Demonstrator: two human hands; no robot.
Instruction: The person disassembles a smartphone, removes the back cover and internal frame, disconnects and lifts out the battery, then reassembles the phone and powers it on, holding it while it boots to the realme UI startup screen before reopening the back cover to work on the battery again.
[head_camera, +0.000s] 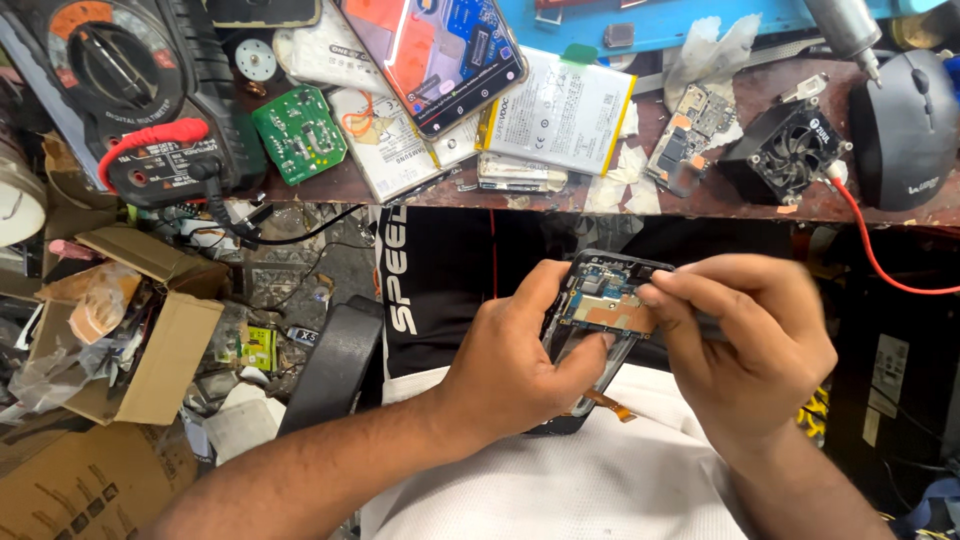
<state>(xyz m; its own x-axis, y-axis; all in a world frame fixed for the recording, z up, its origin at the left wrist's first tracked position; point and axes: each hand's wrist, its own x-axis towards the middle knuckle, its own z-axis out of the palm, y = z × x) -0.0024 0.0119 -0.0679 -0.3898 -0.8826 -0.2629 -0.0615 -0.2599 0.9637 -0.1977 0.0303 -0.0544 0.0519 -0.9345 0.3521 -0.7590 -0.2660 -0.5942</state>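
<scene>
Holding opened phone (600, 310) w/ blue board exposed, orange flex dangling.

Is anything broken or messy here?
Yes. The phone in the left hand has its back off, with circuit boards bare and an orange ribbon cable dangling loose. The right hand pokes at it. Loose phone batteries clutter the bench.

The opened phone (600, 310) sits between left hand (520, 365) and right hand (745, 335), before the bench (700, 195).
</scene>
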